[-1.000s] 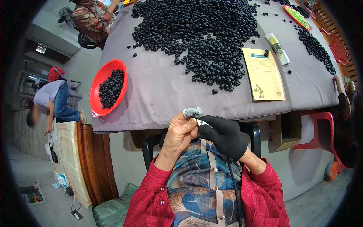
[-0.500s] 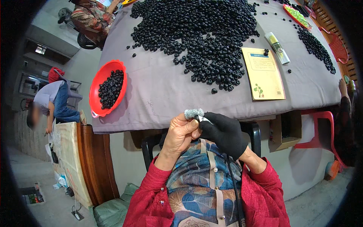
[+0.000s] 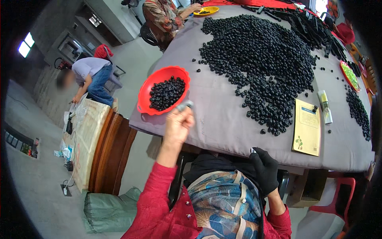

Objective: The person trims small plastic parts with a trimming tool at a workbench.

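Note:
My left hand (image 3: 178,125) is bare and raised at the table's near left corner, pinching a small grey ring-shaped part (image 3: 184,106) just beside the red bowl (image 3: 144,104). The bowl holds several small black round parts (image 3: 167,93). My right hand (image 3: 264,169) wears a black glove and rests low against the table's front edge, fingers curled around a small pale object that is mostly hidden. A large heap of black round parts (image 3: 264,59) covers the middle of the grey-covered table (image 3: 223,123).
A yellow booklet (image 3: 307,132) and a pale tube (image 3: 325,106) lie at the right. More black parts (image 3: 358,111) and a green-filled dish (image 3: 349,75) sit at the far right. A person (image 3: 89,75) bends over a wooden crate (image 3: 95,147) left. Another person (image 3: 165,16) sits far.
My hands, earlier together in front of my chest with the small grey part, have separated. The left hand carried the part up to the red bowl; the gloved right hand dropped to the table edge.

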Action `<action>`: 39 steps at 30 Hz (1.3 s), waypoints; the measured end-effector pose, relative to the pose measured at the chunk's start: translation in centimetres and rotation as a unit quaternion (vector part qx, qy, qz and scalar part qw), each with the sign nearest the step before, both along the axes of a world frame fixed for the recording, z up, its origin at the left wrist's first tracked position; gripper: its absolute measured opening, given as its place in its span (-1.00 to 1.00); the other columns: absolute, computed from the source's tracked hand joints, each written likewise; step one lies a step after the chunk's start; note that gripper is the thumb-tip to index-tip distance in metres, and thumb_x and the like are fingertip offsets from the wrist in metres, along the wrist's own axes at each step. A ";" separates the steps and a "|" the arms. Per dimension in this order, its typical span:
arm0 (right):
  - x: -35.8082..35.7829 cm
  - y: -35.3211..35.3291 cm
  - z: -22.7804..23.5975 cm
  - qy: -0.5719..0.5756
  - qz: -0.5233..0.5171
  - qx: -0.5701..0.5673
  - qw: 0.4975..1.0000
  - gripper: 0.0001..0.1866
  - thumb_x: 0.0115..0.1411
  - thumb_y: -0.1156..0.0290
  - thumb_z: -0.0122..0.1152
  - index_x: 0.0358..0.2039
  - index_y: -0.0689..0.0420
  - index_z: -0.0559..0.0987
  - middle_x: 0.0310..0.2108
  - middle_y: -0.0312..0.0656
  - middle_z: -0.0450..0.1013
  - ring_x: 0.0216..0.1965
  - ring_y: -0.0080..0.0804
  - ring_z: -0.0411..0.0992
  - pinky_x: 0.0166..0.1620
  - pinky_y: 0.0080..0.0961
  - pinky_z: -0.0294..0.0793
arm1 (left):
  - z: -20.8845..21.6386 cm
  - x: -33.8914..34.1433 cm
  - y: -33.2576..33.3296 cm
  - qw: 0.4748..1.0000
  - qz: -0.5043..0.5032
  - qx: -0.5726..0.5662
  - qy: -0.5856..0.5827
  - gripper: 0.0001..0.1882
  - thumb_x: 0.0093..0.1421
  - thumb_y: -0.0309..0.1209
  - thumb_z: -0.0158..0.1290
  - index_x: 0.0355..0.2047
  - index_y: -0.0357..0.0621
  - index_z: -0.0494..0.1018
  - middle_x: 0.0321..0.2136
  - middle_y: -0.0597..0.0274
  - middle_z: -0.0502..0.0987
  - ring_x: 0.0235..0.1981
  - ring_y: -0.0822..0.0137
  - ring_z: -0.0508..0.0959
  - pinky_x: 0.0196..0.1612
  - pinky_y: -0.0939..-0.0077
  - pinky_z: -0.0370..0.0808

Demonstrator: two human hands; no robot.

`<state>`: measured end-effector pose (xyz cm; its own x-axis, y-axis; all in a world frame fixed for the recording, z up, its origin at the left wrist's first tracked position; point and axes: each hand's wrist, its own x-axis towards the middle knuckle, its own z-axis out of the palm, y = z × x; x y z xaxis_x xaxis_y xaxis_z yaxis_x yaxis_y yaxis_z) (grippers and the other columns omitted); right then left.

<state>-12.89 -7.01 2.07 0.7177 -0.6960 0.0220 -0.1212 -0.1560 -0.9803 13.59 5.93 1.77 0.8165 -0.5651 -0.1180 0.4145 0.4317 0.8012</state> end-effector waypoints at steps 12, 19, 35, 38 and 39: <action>0.4 -0.3 -0.4 0.020 0.042 -0.005 0.999 -0.75 0.09 0.42 0.11 -0.22 0.26 0.49 -0.41 -0.09 0.48 -0.40 -0.56 0.44 -0.32 -0.60 0.39 | -1.2 4.2 -0.7 0.984 0.072 0.098 -0.133 -0.88 0.07 -0.53 0.04 -0.40 -0.23 0.33 -0.55 0.24 0.45 -0.65 0.49 0.43 -0.63 0.66 0.36; -0.1 0.0 0.7 -0.006 -0.012 0.033 0.999 -0.75 0.09 0.43 0.12 -0.22 0.28 0.49 -0.41 -0.16 0.49 -0.40 -0.63 0.40 -0.31 -0.63 0.39 | -5.3 -8.5 -9.1 0.875 -0.200 0.208 -0.389 -0.81 0.02 -0.50 0.07 -0.31 -0.21 0.48 -0.56 0.33 0.42 -0.63 0.55 0.39 -0.60 0.65 0.33; -0.8 -1.3 0.0 -0.009 -0.036 0.087 0.995 -0.74 0.10 0.45 0.11 -0.20 0.28 0.48 -0.36 -0.13 0.49 -0.35 -0.59 0.42 -0.26 -0.61 0.40 | -6.5 -10.8 -13.7 0.754 -0.177 0.275 -0.569 -0.85 -0.03 -0.47 0.06 -0.40 -0.20 0.44 -0.58 0.13 0.46 -0.58 0.17 0.49 -0.52 0.40 0.43; -0.7 -1.4 0.0 -0.007 -0.049 0.055 0.997 -0.74 0.10 0.42 0.11 -0.21 0.28 0.48 -0.38 -0.12 0.49 -0.34 -0.59 0.42 -0.25 -0.62 0.40 | -5.8 -10.1 -12.3 0.885 -0.325 0.247 -0.224 -0.84 -0.02 -0.51 0.05 -0.37 -0.24 0.46 -0.61 0.24 0.47 -0.66 0.41 0.46 -0.61 0.60 0.41; -0.6 -1.5 -0.1 -0.008 -0.050 0.056 0.997 -0.74 0.10 0.42 0.11 -0.21 0.28 0.48 -0.38 -0.12 0.49 -0.34 -0.59 0.42 -0.25 -0.62 0.40 | -5.6 -9.5 -11.6 0.909 -0.368 0.166 -0.099 -0.80 0.00 -0.55 0.04 -0.32 -0.29 0.45 -0.60 0.29 0.45 -0.67 0.54 0.43 -0.64 0.72 0.39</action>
